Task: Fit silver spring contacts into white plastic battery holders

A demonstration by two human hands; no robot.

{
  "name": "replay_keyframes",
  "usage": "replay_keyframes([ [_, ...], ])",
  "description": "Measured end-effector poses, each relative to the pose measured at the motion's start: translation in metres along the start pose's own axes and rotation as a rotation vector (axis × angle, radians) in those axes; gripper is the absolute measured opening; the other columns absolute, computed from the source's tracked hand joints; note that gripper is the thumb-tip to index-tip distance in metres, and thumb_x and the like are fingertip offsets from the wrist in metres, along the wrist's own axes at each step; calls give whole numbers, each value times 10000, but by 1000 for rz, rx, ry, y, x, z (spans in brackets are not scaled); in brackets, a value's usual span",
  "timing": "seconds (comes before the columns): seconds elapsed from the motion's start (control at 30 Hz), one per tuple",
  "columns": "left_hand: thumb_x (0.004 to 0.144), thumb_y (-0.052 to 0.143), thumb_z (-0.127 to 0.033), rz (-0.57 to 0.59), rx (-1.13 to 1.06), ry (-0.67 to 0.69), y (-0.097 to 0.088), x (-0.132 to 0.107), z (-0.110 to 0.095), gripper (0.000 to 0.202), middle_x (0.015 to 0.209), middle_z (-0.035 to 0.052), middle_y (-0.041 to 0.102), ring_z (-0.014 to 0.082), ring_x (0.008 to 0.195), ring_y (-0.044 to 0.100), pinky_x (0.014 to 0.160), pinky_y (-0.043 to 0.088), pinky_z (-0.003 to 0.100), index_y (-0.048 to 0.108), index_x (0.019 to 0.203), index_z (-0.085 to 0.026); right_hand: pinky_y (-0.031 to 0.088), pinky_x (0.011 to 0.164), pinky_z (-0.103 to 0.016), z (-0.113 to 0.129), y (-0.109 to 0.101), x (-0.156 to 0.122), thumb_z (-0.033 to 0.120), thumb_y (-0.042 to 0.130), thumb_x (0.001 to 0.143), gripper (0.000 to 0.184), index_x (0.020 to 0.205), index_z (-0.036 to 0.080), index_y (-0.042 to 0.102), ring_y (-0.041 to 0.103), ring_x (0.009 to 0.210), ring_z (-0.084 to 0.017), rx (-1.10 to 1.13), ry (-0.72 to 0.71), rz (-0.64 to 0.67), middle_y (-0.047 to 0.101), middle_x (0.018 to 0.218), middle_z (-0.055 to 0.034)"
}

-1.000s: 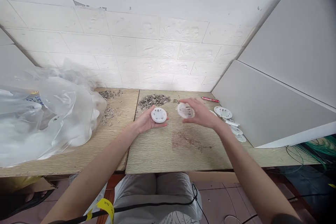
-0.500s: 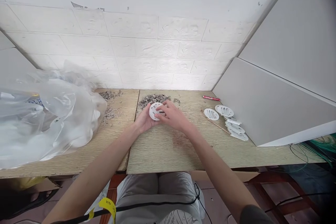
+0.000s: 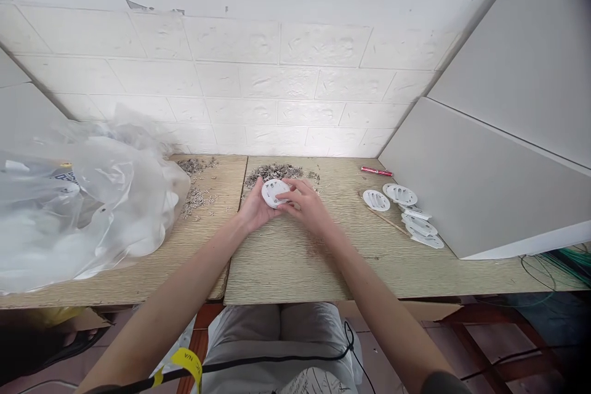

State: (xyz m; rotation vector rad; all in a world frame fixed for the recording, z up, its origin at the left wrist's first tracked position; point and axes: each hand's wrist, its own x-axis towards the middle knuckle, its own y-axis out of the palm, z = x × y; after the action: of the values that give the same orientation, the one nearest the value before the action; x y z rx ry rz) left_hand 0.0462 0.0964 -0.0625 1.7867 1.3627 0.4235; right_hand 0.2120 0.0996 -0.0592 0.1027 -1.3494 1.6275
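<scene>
From afar I see left hand (image 3: 257, 209) grasping white slotted disc (image 3: 272, 192), right hand (image 3: 308, 208) touching its right side, pinching or not I cannot tell, metal parts (image 3: 277, 171) heaped beyond.

On my remote feed I see smooth, matt-looking plastic on the disc (image 3: 270, 193), dull metallic bits in the pile (image 3: 279, 171), wood-grained finish across the tabletop (image 3: 286, 271), and glossy, crinkled plastic on the bag (image 3: 101, 178).

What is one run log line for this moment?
left hand: holds white disc; right hand: touches its right side; beyond: heaped small parts; further right: other discs
</scene>
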Motion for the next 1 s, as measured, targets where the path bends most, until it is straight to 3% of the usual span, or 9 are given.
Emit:
replay_keyframes([
  [0.23,946,254,-584,19,37,46,-1,3,1,614,995,148,686,207,765,657,669,549,331,624,1107,-121,480,934,-453,0,8,0,282,664,852,104,918,230,725,513,1128,-253,50,96,-77,616,1262,-67],
  [0.47,946,265,-576,-20,50,26,2,1,0,580,867,107,683,162,657,619,699,560,339,631,1016,-132,453,976,-456,-7,3,-3,255,554,925,210,1061,243,712,507,1119,-240,24,28,6,602,1323,-50],
  [0.7,957,274,-552,-40,75,19,2,1,0,557,875,114,682,164,660,623,714,566,357,632,1020,-131,465,966,-439,-8,5,-6,242,549,924,222,1054,235,730,496,1113,-240,2,-10,-29,605,1316,-59],
  [0.87,910,554,-345,-22,122,83,-1,2,5,235,895,78,671,133,668,624,631,553,272,610,1024,-147,483,936,-451,-4,7,-6,276,562,919,221,1054,264,737,498,1093,-245,-21,-9,-17,600,1321,-54],
  [1.0,828,644,-184,-154,153,178,0,3,10,202,825,46,656,130,624,624,495,497,208,586,1021,-171,489,929,-458,0,10,-6,278,583,907,196,1011,269,748,497,1078,-252,-27,-9,-12,603,1325,-37],
])
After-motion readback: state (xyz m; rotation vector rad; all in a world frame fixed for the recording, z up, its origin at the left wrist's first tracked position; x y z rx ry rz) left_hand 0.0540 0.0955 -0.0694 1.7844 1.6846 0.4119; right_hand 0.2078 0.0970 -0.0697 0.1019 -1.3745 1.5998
